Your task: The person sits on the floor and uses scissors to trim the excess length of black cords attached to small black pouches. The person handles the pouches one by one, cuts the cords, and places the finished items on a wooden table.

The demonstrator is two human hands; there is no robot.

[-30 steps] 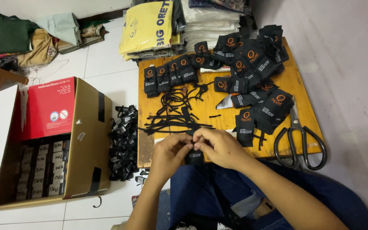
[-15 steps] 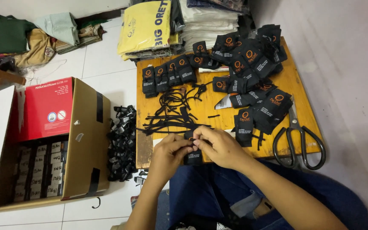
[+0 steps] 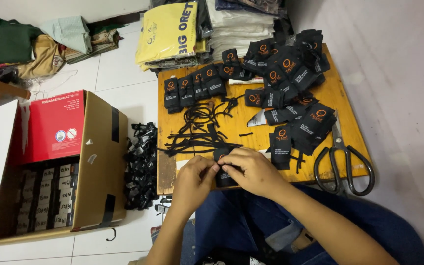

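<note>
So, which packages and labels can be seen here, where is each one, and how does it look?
Black tag: small dark card with an orange mark, held by the left hand and right hand.
Tag piles: black cards with orange round marks, spread over the wooden board.
Cardboard box: open, brown and red, on the floor at left.
Yellow bag: flat, beyond the board.

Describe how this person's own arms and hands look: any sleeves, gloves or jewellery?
Both arms are bare from the hands up to the picture's lower edge, so no sleeve shows. The left hand and right hand wear no gloves, and no ring, watch or bracelet can be made out on the fingers or wrists. Below them are blue jeans.
</note>
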